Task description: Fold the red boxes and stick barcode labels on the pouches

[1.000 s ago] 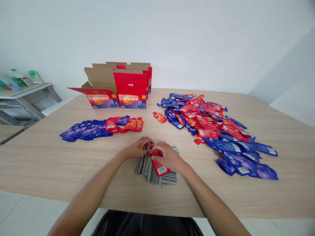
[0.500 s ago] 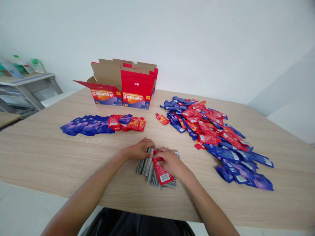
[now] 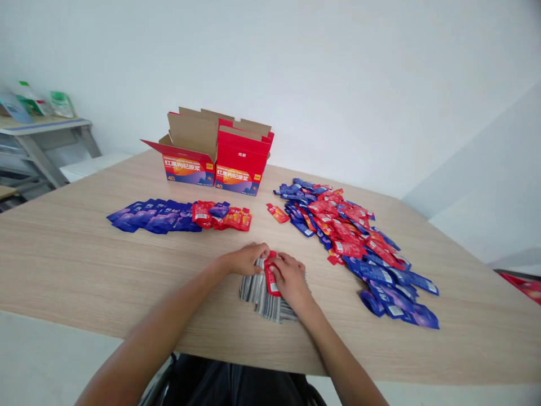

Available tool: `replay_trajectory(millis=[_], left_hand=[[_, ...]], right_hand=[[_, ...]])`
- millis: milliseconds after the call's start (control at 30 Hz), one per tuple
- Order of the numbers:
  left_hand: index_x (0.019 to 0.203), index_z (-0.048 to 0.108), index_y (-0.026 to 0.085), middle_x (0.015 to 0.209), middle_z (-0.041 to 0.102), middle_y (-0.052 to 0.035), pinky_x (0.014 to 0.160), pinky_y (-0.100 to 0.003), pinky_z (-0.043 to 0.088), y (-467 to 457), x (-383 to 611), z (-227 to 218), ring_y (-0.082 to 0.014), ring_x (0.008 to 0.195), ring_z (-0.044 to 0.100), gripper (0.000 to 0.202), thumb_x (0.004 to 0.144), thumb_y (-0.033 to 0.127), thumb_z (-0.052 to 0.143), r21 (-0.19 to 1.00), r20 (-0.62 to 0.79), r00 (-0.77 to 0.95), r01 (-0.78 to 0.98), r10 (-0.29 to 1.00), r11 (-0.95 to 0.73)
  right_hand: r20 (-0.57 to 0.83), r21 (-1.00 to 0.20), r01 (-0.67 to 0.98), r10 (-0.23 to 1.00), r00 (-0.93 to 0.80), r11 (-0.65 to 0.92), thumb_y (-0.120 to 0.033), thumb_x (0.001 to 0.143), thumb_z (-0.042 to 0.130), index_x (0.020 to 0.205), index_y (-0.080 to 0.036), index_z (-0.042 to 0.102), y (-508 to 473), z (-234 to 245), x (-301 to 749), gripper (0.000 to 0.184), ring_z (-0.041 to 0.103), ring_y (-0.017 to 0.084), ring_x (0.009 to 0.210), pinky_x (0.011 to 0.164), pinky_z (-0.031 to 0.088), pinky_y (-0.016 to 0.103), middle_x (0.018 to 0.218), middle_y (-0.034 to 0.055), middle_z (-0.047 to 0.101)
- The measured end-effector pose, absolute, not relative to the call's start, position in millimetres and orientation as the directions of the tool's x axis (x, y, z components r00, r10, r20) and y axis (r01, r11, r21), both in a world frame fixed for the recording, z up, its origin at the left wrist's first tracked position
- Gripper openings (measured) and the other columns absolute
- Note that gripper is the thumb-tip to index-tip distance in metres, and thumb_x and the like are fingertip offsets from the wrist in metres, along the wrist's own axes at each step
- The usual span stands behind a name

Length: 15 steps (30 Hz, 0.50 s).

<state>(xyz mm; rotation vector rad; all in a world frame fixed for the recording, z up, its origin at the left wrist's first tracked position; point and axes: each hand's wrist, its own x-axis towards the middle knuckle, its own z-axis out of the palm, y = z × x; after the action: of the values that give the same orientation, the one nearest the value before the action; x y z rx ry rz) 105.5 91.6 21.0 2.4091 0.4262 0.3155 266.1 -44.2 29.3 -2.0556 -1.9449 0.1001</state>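
Note:
A red pouch (image 3: 271, 282) with a white barcode label lies on a fanned bundle of grey-and-white striped strips (image 3: 267, 307) near the table's front edge. My right hand (image 3: 291, 277) grips the pouch from the right, fingers bent over its upper part. My left hand (image 3: 250, 259) is curled over the far left edge of the striped bundle, fingertips close to the pouch's top. What lies under the fingers is hidden.
Overlapping blue pouches (image 3: 158, 217) and red pouches (image 3: 236, 219) form a row at left. Two red cartons, one open-flapped (image 3: 188, 169), one beside it (image 3: 239, 169), stand behind. A mixed pouch heap (image 3: 342, 225) spreads at right; a single pouch (image 3: 278, 213) lies near it.
The red pouch has slid away from me, further up the striped bundle, and my right hand has moved with it. My left hand stays at the bundle's far edge. The view has shifted slightly.

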Motion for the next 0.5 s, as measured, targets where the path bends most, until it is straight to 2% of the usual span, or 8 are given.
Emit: replay_trajectory(millis=[100,167,267,500], left_hand=[[0.098,0.056,0.019,0.102,0.061,-0.0041,0.09,-0.031,0.045,96.8,107.4,18.3,-0.0223,0.1,0.055,0.033,0.073,0.025,0.077,0.597,0.146,0.929,0.191,0.339,-0.779],[0.092,0.06,0.019,0.098,0.062,-0.0041,0.091,-0.03,0.045,100.9,109.1,16.6,-0.0217,0.099,0.056,0.025,0.073,0.021,0.076,0.582,0.17,0.938,0.152,0.302,-0.799],[0.086,0.065,0.019,0.093,0.062,-0.0031,0.088,-0.028,0.045,105.2,111.2,15.0,-0.0199,0.095,0.058,0.018,0.073,0.018,0.077,0.599,0.171,0.944,0.129,0.283,-0.79],[0.084,0.07,0.02,0.09,0.063,-0.003,0.088,-0.03,0.042,100.2,112.8,19.2,-0.0228,0.097,0.056,0.017,0.072,0.019,0.081,0.573,0.154,0.94,0.165,0.303,-0.803]], right_hand=[[0.186,-0.17,0.982,0.981,-0.046,0.078,-0.032,0.102,0.041,0.149,-0.016,0.047,-57.4,18.1,258.0,0.05,0.036,0.03,0.145,0.114,0.029,0.052,0.157,0.0182,0.041],[0.159,-0.122,0.985,0.982,-0.103,0.123,-0.033,0.102,0.04,0.152,-0.009,0.042,-63.9,15.2,253.0,0.055,0.031,0.031,0.149,0.117,0.03,0.05,0.159,0.0211,0.035],[0.122,-0.081,0.987,0.984,-0.126,0.137,-0.03,0.103,0.039,0.149,-0.007,0.047,-72.1,20.6,250.6,0.052,0.035,0.032,0.147,0.116,0.034,0.049,0.157,0.0212,0.039],[0.048,-0.027,0.987,0.987,-0.154,0.155,-0.023,0.097,0.048,0.138,-0.016,0.06,-120.0,39.5,264.0,0.043,0.048,0.031,0.137,0.114,0.036,0.05,0.151,0.016,0.051]])
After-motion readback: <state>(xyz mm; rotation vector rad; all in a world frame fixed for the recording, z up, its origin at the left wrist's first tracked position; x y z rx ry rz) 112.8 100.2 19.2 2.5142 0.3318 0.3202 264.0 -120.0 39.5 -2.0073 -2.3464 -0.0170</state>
